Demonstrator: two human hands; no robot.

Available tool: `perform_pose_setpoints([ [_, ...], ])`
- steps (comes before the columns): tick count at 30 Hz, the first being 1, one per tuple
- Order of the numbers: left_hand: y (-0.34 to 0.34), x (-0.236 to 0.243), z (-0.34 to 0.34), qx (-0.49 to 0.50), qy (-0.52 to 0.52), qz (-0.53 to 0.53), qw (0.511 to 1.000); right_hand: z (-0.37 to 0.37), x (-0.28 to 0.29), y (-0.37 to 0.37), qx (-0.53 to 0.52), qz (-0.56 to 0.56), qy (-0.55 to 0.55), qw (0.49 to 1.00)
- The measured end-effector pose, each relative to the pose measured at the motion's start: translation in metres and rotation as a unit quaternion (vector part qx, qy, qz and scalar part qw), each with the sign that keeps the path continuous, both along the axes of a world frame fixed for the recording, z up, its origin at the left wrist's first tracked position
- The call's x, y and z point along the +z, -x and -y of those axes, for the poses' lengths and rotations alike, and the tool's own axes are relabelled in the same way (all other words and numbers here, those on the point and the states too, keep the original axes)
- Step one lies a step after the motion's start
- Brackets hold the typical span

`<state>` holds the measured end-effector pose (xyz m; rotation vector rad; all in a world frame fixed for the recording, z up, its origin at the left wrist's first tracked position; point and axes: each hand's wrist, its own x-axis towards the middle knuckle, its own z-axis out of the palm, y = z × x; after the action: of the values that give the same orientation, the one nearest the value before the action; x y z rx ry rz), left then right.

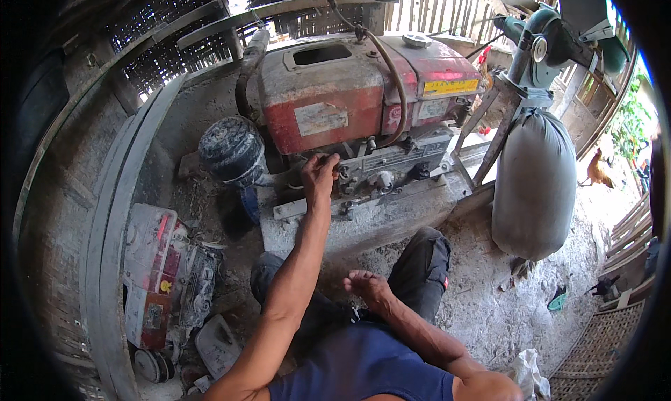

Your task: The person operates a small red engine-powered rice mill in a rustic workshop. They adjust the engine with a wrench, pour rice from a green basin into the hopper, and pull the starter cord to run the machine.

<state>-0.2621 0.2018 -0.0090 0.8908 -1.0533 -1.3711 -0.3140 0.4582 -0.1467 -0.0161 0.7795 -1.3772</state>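
Note:
My left hand (320, 172) reaches up to the dusty engine (377, 165), just below its red tank (321, 118), fingers curled on a small part that I cannot make out. A round, dust-caked black canister (231, 149) is left of that hand, and a hose (398, 86) arches over the tank. The engine rests on a dusty concrete block (370, 219). My right hand (367, 285) is low between my knees, its fingers loosely apart and holding nothing.
A second engine (150, 275) sits at lower left beside long planks (112, 191). A full grey sack (532, 184) hangs from a metal machine (542, 44) at right, near a chicken (597, 170). A woven mat (601, 348) lies at lower right; slatted walls surround the space.

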Motion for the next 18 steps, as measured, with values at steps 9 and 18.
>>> perform_pose_setpoints([
  [9,0.004,0.008,0.005,0.013,0.008,0.004,1.0,0.1,0.081,0.036,-0.125,-0.45,0.15,0.872],
  [18,0.003,0.006,0.006,0.015,0.036,0.028,0.999,0.174,0.122,0.028,-0.283,-0.556,0.263,0.736],
])
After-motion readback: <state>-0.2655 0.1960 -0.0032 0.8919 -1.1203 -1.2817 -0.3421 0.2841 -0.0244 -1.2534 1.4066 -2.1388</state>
